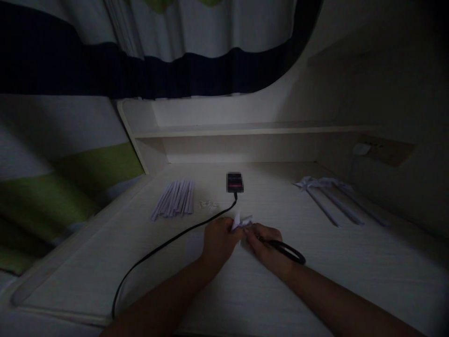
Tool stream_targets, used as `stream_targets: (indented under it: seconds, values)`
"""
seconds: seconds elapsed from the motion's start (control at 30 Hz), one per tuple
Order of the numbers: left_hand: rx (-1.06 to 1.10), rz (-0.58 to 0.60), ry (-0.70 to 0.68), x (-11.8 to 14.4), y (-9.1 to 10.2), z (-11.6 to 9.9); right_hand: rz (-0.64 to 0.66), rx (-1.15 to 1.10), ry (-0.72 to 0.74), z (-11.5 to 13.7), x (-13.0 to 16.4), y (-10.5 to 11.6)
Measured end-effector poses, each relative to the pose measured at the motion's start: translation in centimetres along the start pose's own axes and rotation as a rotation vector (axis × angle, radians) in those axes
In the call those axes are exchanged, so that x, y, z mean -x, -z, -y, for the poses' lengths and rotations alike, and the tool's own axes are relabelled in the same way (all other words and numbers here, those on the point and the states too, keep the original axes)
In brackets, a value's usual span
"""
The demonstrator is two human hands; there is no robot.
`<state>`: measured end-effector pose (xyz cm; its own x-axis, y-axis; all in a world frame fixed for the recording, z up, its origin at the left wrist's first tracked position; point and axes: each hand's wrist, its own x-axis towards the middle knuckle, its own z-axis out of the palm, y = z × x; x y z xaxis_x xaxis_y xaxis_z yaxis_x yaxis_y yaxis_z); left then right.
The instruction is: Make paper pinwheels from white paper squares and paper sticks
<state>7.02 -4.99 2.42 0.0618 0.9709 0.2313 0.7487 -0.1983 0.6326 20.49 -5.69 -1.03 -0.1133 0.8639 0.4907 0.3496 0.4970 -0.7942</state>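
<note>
My left hand is closed on a small folded piece of white paper, whose pointed flaps stick up past the fingers. Right beside it, the fingertips of my right hand press together at the paper's lower edge. A pair of scissors lies in my right hand, its black handle loop jutting out over the wrist; the blades are mostly hidden. Under the left wrist, a pale square sheet partly shows on the desk.
Rolled paper sticks lie in a bundle at left, near small white bits. A blurred black device trails a black cable. Three paper pinwheels on sticks lie at right. A shelf runs behind; curtains hang left.
</note>
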Motion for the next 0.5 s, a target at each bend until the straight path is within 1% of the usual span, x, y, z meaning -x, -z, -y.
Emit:
stream_targets:
  seconds: [0.07, 0.17, 0.27, 0.33, 0.37, 0.4, 0.43, 0.47, 0.5]
  values:
    - [0.050, -0.037, 0.010, 0.2, -0.5, -0.1, -0.041, -0.110, -0.164, 0.8, 0.1, -0.5]
    - [0.098, -0.093, 0.016, 0.6, -1.0, -0.2, -0.109, -0.313, -0.308, 1.5, 0.1, -1.1]
    - [0.106, -0.145, -0.029, 0.9, -1.3, -0.2, -0.159, -0.467, -0.376, 1.6, 0.0, -1.4]
    - [0.092, -0.156, -0.071, 1.0, -1.3, -0.1, -0.141, -0.447, -0.361, 1.2, -0.1, -1.3]
    - [0.078, -0.158, -0.085, 1.0, -1.3, 0.0, -0.119, -0.401, -0.322, 1.0, -0.1, -1.1]
    - [0.066, -0.154, -0.093, 1.0, -1.3, 0.0, -0.088, -0.321, -0.240, 0.7, -0.2, -0.7]
    - [0.057, -0.144, -0.095, 1.0, -1.3, 0.0, -0.049, -0.208, -0.107, 0.4, -0.3, -0.2]
    - [0.052, -0.129, -0.093, 0.9, -1.2, 0.0, 0.013, -0.058, 0.077, 0.2, -0.5, 0.5]
    - [0.047, -0.108, -0.087, 0.8, -1.1, 0.0, 0.064, 0.082, 0.311, 0.0, -0.7, 1.1]
